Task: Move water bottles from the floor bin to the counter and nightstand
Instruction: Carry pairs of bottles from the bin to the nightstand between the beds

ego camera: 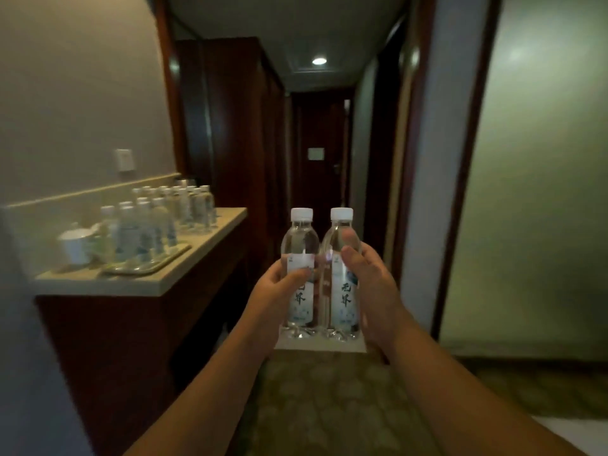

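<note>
Your left hand point(274, 291) has its grip around one upright water bottle point(300, 274); your right hand point(368, 284) grips a second bottle point(340, 274) just beside it, near the desk point(184, 274) crowded with bottles point(158, 222).

A narrow corridor is bounded by beige walls point(65, 93) at 9 o'clock and a frosted panel point(533, 192) at 3 o'clock. Dark wood cabinetry point(230, 126) is fitted at 11 o'clock — a recessed ceiling light point(319, 60) at 12 o'clock. Patterned carpet point(329, 406) is laid at 6 o'clock.
</note>
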Available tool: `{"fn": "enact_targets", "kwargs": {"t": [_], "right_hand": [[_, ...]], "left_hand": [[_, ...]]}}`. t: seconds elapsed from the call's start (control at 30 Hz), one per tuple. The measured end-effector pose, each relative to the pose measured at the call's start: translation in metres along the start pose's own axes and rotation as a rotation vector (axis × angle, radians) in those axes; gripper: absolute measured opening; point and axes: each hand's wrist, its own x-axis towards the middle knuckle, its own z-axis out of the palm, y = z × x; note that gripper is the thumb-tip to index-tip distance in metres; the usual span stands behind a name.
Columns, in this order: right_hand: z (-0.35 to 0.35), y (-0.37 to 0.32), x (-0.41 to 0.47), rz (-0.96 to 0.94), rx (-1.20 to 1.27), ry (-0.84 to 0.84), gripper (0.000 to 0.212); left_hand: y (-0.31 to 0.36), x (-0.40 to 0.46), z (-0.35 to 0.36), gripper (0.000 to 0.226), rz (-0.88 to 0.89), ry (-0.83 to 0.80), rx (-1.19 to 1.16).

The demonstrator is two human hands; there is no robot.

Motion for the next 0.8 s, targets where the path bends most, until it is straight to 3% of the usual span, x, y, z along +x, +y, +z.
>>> {"fn": "enact_targets", "kwargs": {"t": [0.23,0.37,0.47,0.67,0.8], "right_hand": [[-0.165,-0.097,-0.096,-0.136,-0.194,0.382,0.050],[-0.269,-0.158,-0.174,-0.192,-0.282,0.582,0.068],[-0.343,-0.203,-0.242,-0.180,-0.376,0.699,0.063],[-0.455,-0.283,-0.370,-0.263,-0.443,0.934,0.046],[-0.506,-0.321,-0.434,-0.278,-0.506,1.094,0.039]], "left_hand": [[-0.025,0.004,0.207,0.047,-0.112,-0.295,-0.045],[-0.049,-0.021,0.350,0.032,-0.182,-0.478,-0.102],[-0.063,-0.051,0.460,0.028,-0.200,-0.630,-0.138],[-0.077,-0.127,0.644,0.049,-0.222,-0.866,-0.215],[-0.085,-0.164,0.738,0.051,-0.242,-0.994,-0.193]]}}
